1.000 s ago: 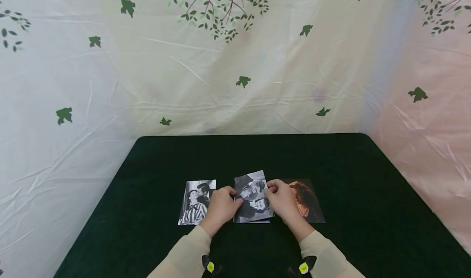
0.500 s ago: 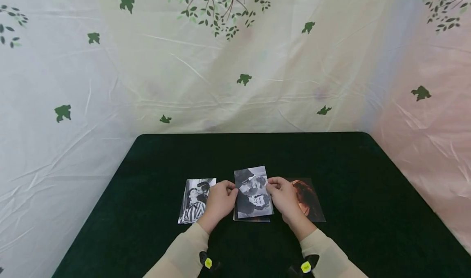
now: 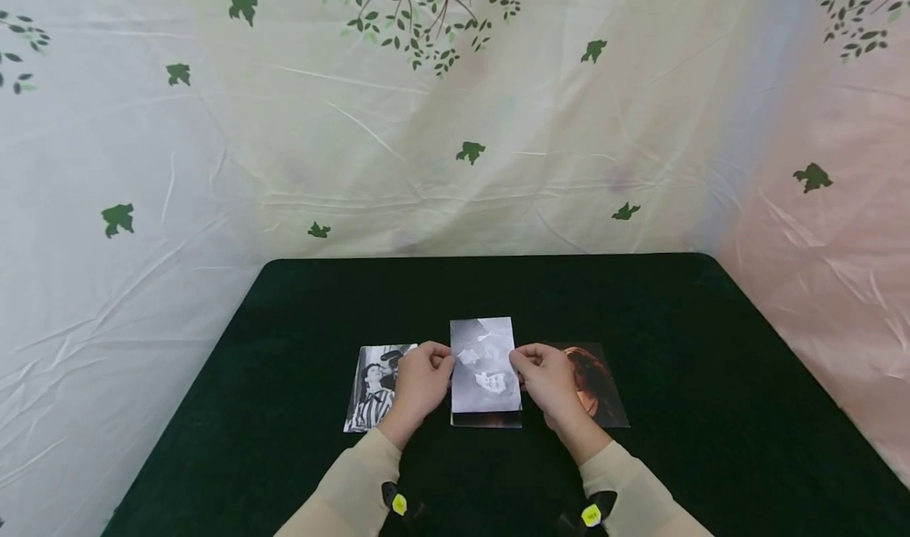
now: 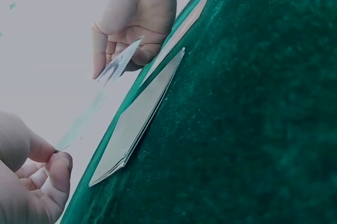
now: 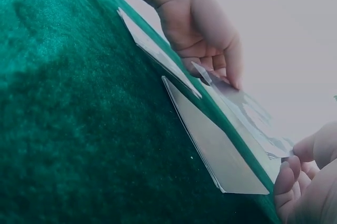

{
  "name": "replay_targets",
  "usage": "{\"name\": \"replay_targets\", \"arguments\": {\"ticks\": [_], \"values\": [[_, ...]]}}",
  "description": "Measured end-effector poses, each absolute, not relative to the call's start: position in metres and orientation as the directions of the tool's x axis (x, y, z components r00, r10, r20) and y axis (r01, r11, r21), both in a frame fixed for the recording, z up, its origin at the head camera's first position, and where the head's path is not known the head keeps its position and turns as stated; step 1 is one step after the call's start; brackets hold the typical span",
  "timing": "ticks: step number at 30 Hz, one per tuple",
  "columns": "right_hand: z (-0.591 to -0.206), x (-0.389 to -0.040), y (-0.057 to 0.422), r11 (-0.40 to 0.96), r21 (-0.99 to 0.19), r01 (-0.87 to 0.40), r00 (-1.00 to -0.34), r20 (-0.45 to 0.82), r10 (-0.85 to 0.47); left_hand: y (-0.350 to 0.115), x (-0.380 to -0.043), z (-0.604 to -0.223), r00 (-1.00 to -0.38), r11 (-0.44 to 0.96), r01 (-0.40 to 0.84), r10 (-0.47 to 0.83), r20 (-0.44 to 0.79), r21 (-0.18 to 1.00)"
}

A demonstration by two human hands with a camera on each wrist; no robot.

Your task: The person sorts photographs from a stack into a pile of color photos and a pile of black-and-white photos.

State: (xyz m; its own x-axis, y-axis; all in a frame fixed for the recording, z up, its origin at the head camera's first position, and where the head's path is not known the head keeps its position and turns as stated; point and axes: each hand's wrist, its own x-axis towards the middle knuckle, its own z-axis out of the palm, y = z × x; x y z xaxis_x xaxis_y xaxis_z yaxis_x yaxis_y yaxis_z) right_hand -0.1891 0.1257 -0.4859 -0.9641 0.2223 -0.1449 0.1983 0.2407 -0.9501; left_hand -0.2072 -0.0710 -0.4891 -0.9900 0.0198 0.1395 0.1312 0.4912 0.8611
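I see the left hand (image 3: 421, 381) pinching one glossy print (image 3: 486, 371) at its nine o'clock edge, the right hand (image 3: 550, 381) at three, raised above a photo stack (image 3: 487, 421). A black-and-white photo (image 3: 373, 396) lies toward nine on the table (image 3: 483, 292), a dark photo (image 3: 606, 395) toward three.

I see soft, even light in the head view, where the surface (image 3: 313, 304) looks almost black and pale glare washes out the photo (image 3: 486, 366) I hold. Beyond the far edge, creases in the backdrop (image 3: 384, 142) shine. My wrist views are hazy and green-tinted, blown out to white past the surface's edge.
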Motion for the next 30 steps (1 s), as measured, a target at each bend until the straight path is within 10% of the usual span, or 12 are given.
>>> {"name": "replay_targets", "arguments": {"ticks": [30], "values": [[-0.4868,-0.1889,0.1239,0.209,-0.962,0.177,-0.972,-0.138,0.189,-0.0752,-0.2090,-0.4838,-0.996,0.332,-0.016,-0.084,0.013,0.943]]}}
